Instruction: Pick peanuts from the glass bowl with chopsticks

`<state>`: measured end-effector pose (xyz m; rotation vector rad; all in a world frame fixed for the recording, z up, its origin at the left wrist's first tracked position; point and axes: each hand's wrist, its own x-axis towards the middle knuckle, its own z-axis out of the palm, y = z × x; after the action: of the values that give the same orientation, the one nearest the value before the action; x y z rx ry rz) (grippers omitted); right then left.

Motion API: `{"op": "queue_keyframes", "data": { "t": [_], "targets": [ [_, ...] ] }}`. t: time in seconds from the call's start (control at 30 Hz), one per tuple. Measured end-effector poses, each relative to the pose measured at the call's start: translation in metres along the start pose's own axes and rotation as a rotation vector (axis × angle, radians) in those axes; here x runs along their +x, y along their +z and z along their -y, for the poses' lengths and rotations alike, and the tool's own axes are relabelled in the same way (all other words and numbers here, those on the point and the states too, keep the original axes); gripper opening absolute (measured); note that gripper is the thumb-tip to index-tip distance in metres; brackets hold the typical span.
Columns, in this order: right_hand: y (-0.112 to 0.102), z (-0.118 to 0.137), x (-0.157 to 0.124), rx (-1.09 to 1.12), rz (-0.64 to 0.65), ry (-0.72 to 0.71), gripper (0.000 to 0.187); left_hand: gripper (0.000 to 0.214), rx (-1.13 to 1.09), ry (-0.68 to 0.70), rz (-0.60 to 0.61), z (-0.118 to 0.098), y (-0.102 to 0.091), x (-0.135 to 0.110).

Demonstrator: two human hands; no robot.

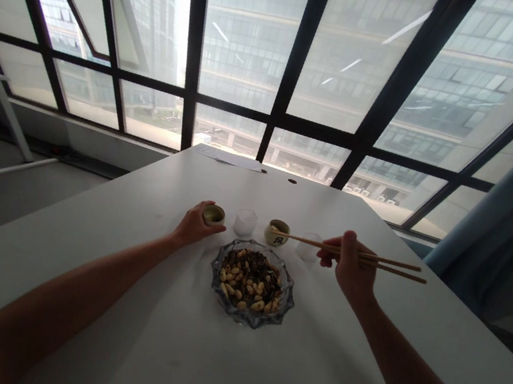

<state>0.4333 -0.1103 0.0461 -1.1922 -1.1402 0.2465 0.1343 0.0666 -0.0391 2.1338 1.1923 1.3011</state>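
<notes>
My left hand (197, 225) is closed around the side of a small greenish cup (214, 215) on the table. In my right hand (353, 262) is a pair of wooden chopsticks (391, 263), pointing left. Their tips reach over the rim of a second small cup (277, 237), which has a dark character on its side. A pale bit shows at the tips, too small to name for certain. Closer to me stands a scalloped glass bowl (286, 300) holding peanuts (244, 292) in their shells and dark sunflower seeds (252, 263).
A clear plastic cup (246, 222) stands between the two small cups, and another clear cup (308, 246) sits by my right hand. Papers (230, 158) lie at the far edge of the white table (137, 329). Behind are windows and a blue curtain (501, 211).
</notes>
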Motion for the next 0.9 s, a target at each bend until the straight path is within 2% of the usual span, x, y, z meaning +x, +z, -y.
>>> {"op": "queue_keyframes", "data": {
  "t": [0.07,0.13,0.2,0.37,0.5,0.57,0.63,0.77,0.9],
  "targets": [
    [0.000,-0.011,0.002,-0.001,-0.127,0.020,0.059,0.075,-0.002,-0.019,0.013,-0.001,-0.001,0.000],
    [0.000,-0.020,0.002,-0.009,-0.167,0.020,0.059,0.075,0.002,-0.025,0.023,-0.002,-0.001,0.000],
    [0.000,-0.027,0.002,-0.018,-0.146,0.001,0.057,0.076,0.000,-0.029,0.027,-0.002,-0.001,0.000],
    [-0.001,-0.035,0.004,-0.064,0.036,0.014,0.052,0.077,-0.005,-0.037,0.033,-0.001,-0.001,0.000],
    [-0.004,-0.023,0.009,-0.030,-0.028,0.002,0.055,0.077,-0.003,-0.037,0.037,-0.002,-0.001,0.000],
    [-0.006,-0.013,0.009,-0.006,-0.010,0.007,0.057,0.077,-0.007,-0.039,0.040,-0.002,-0.001,0.000],
    [-0.007,-0.002,0.008,0.000,0.066,0.038,0.058,0.078,-0.010,-0.041,0.040,-0.002,0.000,0.000],
    [-0.002,0.008,-0.002,-0.047,0.313,0.082,0.052,0.078,-0.014,-0.054,0.046,-0.001,-0.001,0.000],
    [0.010,0.007,-0.017,-0.129,0.506,0.010,0.039,0.076,-0.017,-0.065,0.057,-0.002,-0.002,0.001]
  ]
}}
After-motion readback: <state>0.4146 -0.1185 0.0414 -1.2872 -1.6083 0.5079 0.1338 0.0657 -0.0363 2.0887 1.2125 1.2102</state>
